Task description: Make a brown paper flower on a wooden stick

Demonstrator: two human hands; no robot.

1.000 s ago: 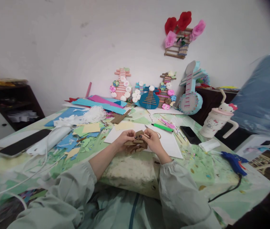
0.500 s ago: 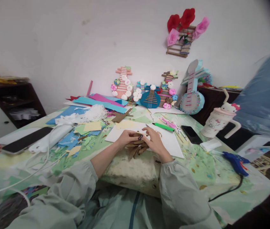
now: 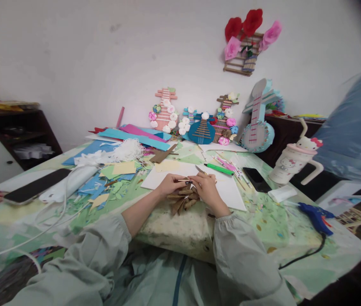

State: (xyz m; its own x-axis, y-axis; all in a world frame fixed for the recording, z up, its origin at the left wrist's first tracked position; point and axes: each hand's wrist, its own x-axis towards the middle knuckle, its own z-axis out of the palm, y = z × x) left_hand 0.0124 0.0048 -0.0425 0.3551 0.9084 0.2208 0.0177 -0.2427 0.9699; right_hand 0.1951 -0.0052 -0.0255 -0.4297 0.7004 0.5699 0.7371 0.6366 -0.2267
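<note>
My left hand (image 3: 169, 185) is closed, its fingertips pinching a thin pale strip (image 3: 183, 180). My right hand (image 3: 206, 188) is also closed, with its fingertips meeting the left ones at the strip's right end. Just below both hands sits a brown folded-paper flower (image 3: 185, 200) with a small white tie at its middle; whether a finger touches it is hard to see. A pair of scissors (image 3: 200, 170) shows its blades behind the right hand, the handles partly covered by that hand. Under them lies a white board (image 3: 231, 193).
Paper scraps (image 3: 119, 187), white string (image 3: 127, 151) and a phone (image 3: 36, 187) are on the left. To the right are a green pen (image 3: 219, 169), another phone (image 3: 257, 179), a cup (image 3: 290, 163) and a corded blue glue gun (image 3: 316, 216). Decorated paper instruments (image 3: 201, 131) line the wall.
My right fingers have drawn in and curled beside the left fingertips. The thin strip shows more plainly between them, and more of the brown flower is uncovered.
</note>
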